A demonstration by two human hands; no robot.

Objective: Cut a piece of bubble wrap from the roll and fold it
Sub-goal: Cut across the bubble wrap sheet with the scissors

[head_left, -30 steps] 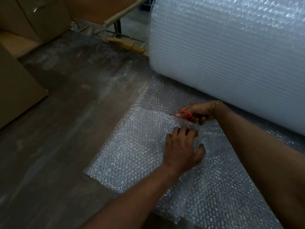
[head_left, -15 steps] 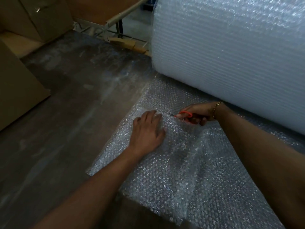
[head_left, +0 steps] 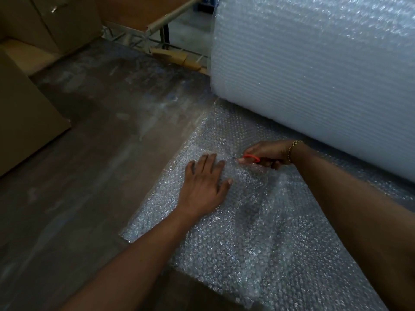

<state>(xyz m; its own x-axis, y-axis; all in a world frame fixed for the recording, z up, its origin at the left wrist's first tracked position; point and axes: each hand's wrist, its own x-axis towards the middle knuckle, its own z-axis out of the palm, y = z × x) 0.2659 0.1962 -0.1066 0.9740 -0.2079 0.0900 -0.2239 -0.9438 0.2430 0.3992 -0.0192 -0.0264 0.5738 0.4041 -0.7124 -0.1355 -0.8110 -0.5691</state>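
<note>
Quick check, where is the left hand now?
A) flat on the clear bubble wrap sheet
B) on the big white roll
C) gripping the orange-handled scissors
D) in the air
A: the left hand lies with straight fingers flat on the clear bubble wrap sheet, beside the orange-handled scissors gripped by the right hand.

Huge white roll of bubble wrap [head_left: 314, 75] lying on its side, far right; clear bubbled sheet [head_left: 224, 243] unrolled from it across the dark table [head_left: 89, 176], rumpled midway; small red-handled scissors [head_left: 250, 158], blade tips against that sheet.
</note>
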